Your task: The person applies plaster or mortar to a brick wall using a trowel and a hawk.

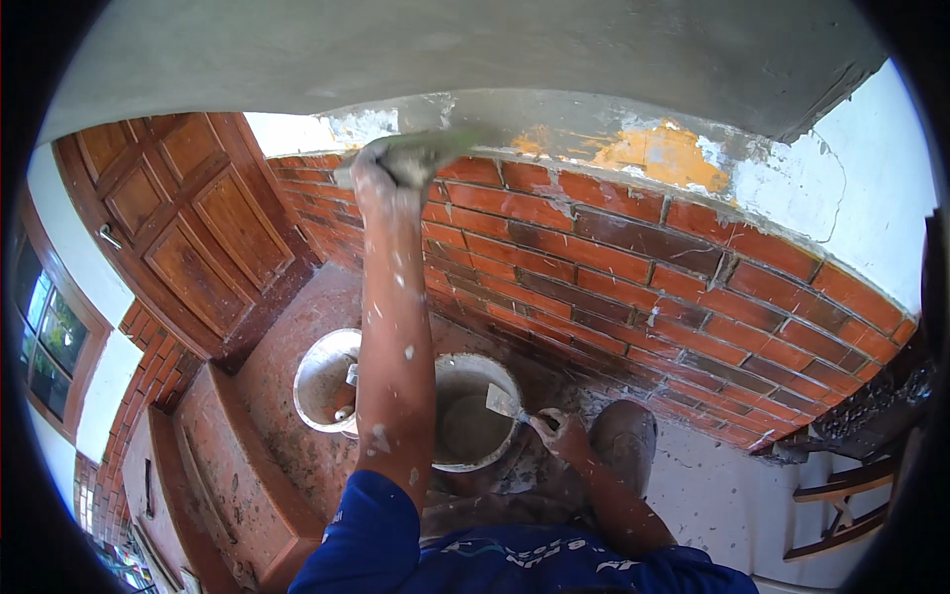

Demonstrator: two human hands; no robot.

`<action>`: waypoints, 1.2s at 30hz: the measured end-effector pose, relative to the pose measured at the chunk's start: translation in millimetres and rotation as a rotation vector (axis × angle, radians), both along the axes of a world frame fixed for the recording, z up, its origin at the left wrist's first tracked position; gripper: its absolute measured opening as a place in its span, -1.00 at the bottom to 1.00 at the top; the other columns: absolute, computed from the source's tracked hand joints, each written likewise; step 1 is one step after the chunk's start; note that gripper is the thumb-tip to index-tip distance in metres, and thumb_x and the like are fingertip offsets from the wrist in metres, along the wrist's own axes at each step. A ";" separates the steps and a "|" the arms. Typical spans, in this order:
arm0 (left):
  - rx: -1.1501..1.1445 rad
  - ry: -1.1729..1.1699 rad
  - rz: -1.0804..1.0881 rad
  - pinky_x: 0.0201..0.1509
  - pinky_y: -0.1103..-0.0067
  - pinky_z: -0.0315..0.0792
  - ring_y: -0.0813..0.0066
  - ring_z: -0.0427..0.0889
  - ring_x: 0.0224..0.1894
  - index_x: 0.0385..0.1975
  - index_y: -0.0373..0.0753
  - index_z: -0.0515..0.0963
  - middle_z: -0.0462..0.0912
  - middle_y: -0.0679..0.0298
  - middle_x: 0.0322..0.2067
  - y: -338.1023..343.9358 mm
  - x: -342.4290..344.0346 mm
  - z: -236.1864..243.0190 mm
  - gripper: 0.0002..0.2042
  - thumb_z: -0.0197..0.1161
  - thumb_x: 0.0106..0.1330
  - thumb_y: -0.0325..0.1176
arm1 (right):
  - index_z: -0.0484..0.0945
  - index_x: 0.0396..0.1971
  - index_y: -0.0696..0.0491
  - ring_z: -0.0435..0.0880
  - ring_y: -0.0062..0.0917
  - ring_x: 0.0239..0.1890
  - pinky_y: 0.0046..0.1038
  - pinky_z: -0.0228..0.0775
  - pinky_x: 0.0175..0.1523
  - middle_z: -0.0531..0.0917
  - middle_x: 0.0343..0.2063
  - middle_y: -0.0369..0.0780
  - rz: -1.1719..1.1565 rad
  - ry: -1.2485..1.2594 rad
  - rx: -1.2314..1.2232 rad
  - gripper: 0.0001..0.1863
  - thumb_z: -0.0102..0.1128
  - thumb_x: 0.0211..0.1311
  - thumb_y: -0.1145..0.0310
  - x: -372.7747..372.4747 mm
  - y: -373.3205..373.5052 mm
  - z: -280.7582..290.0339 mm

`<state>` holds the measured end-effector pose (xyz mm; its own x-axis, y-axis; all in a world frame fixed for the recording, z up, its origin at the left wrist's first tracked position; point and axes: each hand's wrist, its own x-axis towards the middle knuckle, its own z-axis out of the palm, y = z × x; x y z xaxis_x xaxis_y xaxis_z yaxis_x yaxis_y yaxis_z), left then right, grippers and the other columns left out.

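Observation:
My left hand (384,176) is raised, closed round a mortar-smeared float (441,148), held against or very close to the patched plaster band (658,150) above the red brick wall (614,247). My right hand (559,434) is lower, closed on the handle of a metal trowel (502,402), whose blade is over the inside of a large bucket (477,436) of grey material. Left of it a second, smaller white bucket (312,381) has tools in it, partly hidden by my forearm.
A smooth grey surface (445,49) overhangs at the top. Left are a wooden door (168,228), a window (49,337) and red steps (233,455) with long strips lying on them. My knee (628,445) is right of the bucket. A wooden chair (836,495) stands at lower right.

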<state>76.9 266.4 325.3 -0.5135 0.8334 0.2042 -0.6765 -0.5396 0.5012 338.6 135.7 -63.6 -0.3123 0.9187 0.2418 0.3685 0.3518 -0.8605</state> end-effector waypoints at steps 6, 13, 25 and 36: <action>0.288 1.194 0.444 -0.03 0.32 0.49 0.14 0.58 -0.01 0.21 -0.28 0.31 0.56 0.06 -0.05 -36.4 -4.4 -90.0 -0.41 0.23 0.10 -0.41 | 0.65 -0.24 0.12 0.69 -0.14 -0.30 -0.27 0.50 -0.18 0.68 -0.40 0.01 0.049 -0.038 -0.055 -0.62 0.28 0.18 0.09 -1.0 -4.4 11.4; 0.175 2.246 0.825 0.27 0.25 0.21 0.14 0.33 0.31 0.28 0.14 0.31 0.32 0.23 0.31 -33.8 55.6 -26.7 -0.16 0.41 -0.15 -0.48 | 0.65 -0.29 0.10 0.66 -0.06 -0.38 -0.21 0.50 -0.27 0.65 -0.49 0.03 0.022 -0.080 0.023 -0.69 0.29 0.16 0.15 -1.8 -4.5 4.4; 0.212 2.382 0.945 0.24 0.29 0.20 0.30 0.27 0.35 0.32 0.22 0.24 0.27 0.30 0.34 -0.1 52.8 -4.7 -0.11 0.49 -0.12 -0.33 | 0.65 -0.25 0.09 0.67 -0.09 -0.31 -0.21 0.50 -0.17 0.68 -0.38 0.01 0.049 -0.115 0.037 -0.63 0.27 0.18 0.07 -2.4 -5.1 1.8; 0.178 2.484 0.808 0.28 0.24 0.17 0.27 0.27 0.36 0.35 0.28 0.17 0.27 0.29 0.34 6.8 54.0 -18.9 -0.04 0.52 -0.16 -0.30 | 0.66 -0.27 0.10 0.67 -0.10 -0.38 -0.21 0.49 -0.27 0.68 -0.44 0.00 0.053 -0.154 0.009 -0.63 0.28 0.16 0.08 -5.6 -4.7 -0.6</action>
<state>130.9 273.2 306.4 0.5168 0.6415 0.5669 0.8558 -0.3680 -0.3637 333.0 131.0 -64.2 -0.3944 0.8979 0.1953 0.4764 0.3815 -0.7921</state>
